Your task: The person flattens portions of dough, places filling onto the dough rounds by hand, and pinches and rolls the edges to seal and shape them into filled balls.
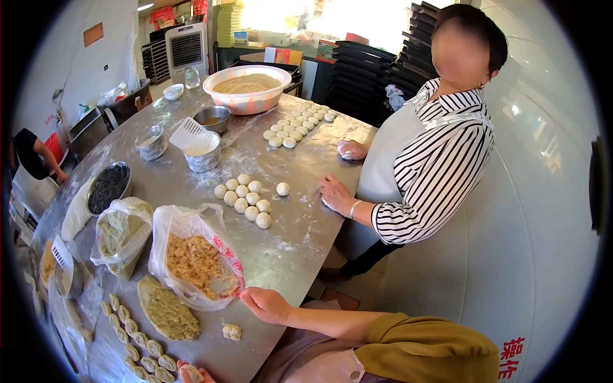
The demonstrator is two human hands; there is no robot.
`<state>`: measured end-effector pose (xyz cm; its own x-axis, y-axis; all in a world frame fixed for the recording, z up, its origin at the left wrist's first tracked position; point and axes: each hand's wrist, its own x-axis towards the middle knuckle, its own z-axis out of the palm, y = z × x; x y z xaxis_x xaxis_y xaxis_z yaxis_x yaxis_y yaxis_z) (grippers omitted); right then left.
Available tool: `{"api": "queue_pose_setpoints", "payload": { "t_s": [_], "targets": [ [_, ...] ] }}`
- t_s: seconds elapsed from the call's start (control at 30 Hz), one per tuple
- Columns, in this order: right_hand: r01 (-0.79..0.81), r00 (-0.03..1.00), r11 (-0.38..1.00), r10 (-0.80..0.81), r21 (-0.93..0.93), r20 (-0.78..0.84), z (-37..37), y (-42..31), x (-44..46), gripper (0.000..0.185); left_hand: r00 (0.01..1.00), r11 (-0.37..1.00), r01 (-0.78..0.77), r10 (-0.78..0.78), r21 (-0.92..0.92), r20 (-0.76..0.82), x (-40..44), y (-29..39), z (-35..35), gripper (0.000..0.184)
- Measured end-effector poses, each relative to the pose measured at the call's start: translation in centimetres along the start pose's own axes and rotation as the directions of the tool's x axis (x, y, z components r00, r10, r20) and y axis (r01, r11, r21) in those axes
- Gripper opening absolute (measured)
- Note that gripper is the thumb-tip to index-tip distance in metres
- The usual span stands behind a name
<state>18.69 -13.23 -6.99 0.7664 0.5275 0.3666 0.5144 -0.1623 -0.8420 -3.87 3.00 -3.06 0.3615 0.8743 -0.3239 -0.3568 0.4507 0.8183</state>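
At the front table edge, my right hand [267, 306] is closed, its fingers pinching the rim of a clear plastic bag [182, 223]. Crumbly orange-brown filling [196, 263] lies inside that bag. Low at the bottom edge, my left hand [203, 375] is partly cut off; a pale piece of dough [190, 373] rests in its fingers. Beside it run rows of small shaped dough pieces [132, 327]. A greenish mound of filling [168, 307] sits between those rows and the bag. One small lump of dough [232, 331] lies alone below my right hand.
Across the table corner a co-worker in a striped shirt [440, 153] has both hands on the metal table [287, 236]. Dough balls [246, 198], flattened rounds [300, 124], a large basin [246, 89], metal bowls [212, 119] and a bag of green filling [121, 233] stand about.
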Motion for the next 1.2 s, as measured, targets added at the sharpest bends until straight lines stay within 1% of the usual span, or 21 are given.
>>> {"api": "queue_pose_setpoints", "payload": {
  "t_s": [0.07, 0.1, 0.13, 0.2, 0.23, 0.33, 0.4, 0.43, 0.53, 0.57, 0.6, 0.63, 0.73, 0.77, 0.8, 0.83, 0.87, 0.93, 1.0, 1.1, 1.2],
  "targets": [
    [0.019, 1.000, 1.000, -0.019, -0.003, -0.013, -0.1, 0.0, 0.0, 0.016, 1.000, 0.999, 0.004, -0.004, 0.050, 0.010, 0.3, -0.8, 1.3, 0.027],
    [0.027, 0.999, 1.000, -0.027, -0.003, -0.018, -0.1, 0.0, 0.0, 0.015, 0.967, 0.999, 0.000, -0.011, 0.042, 0.254, 1.1, -0.7, 1.0, 0.024],
    [0.037, 0.999, 0.999, -0.038, -0.021, -0.008, -0.1, 0.1, 0.0, 0.015, 0.969, 0.975, -0.096, 0.046, 0.202, 0.242, 0.9, -1.3, 0.7, 0.024],
    [0.059, 0.998, 0.997, -0.058, -0.054, 0.014, 0.0, 0.4, 0.0, 0.013, 0.956, 0.824, -0.269, 0.163, 0.499, 0.245, -0.5, -2.0, 1.5, 0.022],
    [0.051, 0.999, 0.997, -0.050, -0.059, 0.020, 0.0, 0.4, -0.1, 0.013, 0.944, 0.862, -0.269, 0.148, 0.430, 0.294, 0.1, -2.4, 0.6, 0.019],
    [0.042, 0.999, 0.996, -0.039, -0.084, 0.027, 0.0, 0.3, -0.1, 0.014, 0.975, 0.917, -0.177, 0.115, 0.357, 0.189, 0.5, -3.2, -0.1, 0.010],
    [0.056, 0.998, 0.992, -0.054, -0.112, 0.020, 0.2, 0.3, -0.1, 0.015, 0.997, 0.978, 0.039, -0.052, 0.205, 0.058, 0.7, -2.7, -0.3, 0.006],
    [0.066, 0.998, 0.992, -0.065, -0.111, 0.010, 0.3, 0.2, 0.0, 0.015, 0.990, 0.983, 0.141, -0.142, 0.115, 0.004, 0.7, -2.3, -0.1, 0.003],
    [0.087, 0.996, 0.990, -0.089, -0.114, -0.012, 0.3, 0.1, 0.0, 0.015, 0.977, 0.974, 0.201, -0.192, 0.102, -0.090, -0.2, -1.7, 1.5, 0.005],
    [0.089, 0.996, 0.989, -0.091, -0.121, -0.014, 0.3, 0.0, 0.1, 0.015, 0.998, 0.971, 0.061, -0.059, 0.231, -0.016, 0.2, -2.2, 0.6, 0.006],
    [0.092, 0.995, 0.988, -0.095, -0.128, -0.017, 0.3, 0.0, 0.1, 0.015, 0.995, 0.935, -0.088, 0.066, 0.344, 0.074, 0.9, -3.4, -0.9, 0.007],
    [0.088, 0.996, 0.986, -0.090, -0.142, -0.015, 0.4, -0.1, 0.0, 0.013, 0.968, 0.868, -0.239, 0.178, 0.436, 0.177, 1.5, -4.2, -2.0, 0.008],
    [0.083, 0.996, 0.980, -0.086, -0.179, -0.011, 0.6, 0.1, -0.1, 0.010, 0.967, 0.821, -0.224, 0.118, 0.525, 0.228, 3.1, -4.9, -4.5, 0.012],
    [0.088, 0.996, 0.979, -0.091, -0.185, -0.013, 0.6, 0.1, -0.1, 0.010, 0.953, 0.922, -0.178, 0.075, 0.345, 0.292, 3.6, -5.2, -5.0, 0.009],
    [0.092, 0.995, 0.977, -0.096, -0.192, -0.013, 0.6, 0.1, -0.1, 0.010, 0.930, 0.982, -0.117, 0.055, 0.151, 0.363, 3.8, -5.1, -5.0, 0.006],
    [0.086, 0.996, 0.978, -0.089, -0.190, -0.006, 0.6, 0.0, -0.2, 0.010, 0.901, 0.999, -0.021, 0.035, -0.037, 0.432, 3.9, -4.9, -5.1, 0.005],
    [0.083, 0.996, 0.978, -0.084, -0.189, 0.000, 0.7, 0.0, -0.2, 0.011, 0.908, 0.996, 0.007, 0.029, -0.085, 0.418, 3.8, -4.9, -5.0, 0.006],
    [0.072, 0.997, 0.977, -0.072, -0.199, 0.009, 0.6, -0.2, -0.1, 0.012, 0.941, 0.998, -0.037, 0.049, -0.042, 0.335, 3.1, -5.0, -4.2, 0.011],
    [0.051, 0.999, 0.975, -0.049, -0.216, 0.018, 0.5, -0.5, -0.1, 0.014, 0.952, 0.999, -0.047, 0.051, -0.019, 0.301, 2.8, -5.2, -4.0, 0.017],
    [0.100, 0.994, 0.975, -0.107, -0.199, -0.027, 0.8, 0.1, -0.2, 0.013, 0.960, 0.998, -0.051, 0.055, -0.021, 0.276, 2.5, -5.3, -3.9, 0.026],
    [0.075, 0.997, 0.963, -0.081, -0.258, -0.015, 1.1, 0.5, -0.3, 0.014, 0.958, 0.998, -0.060, 0.066, -0.030, 0.281, 2.4, -5.5, -3.4, 0.035]
  ]
}}
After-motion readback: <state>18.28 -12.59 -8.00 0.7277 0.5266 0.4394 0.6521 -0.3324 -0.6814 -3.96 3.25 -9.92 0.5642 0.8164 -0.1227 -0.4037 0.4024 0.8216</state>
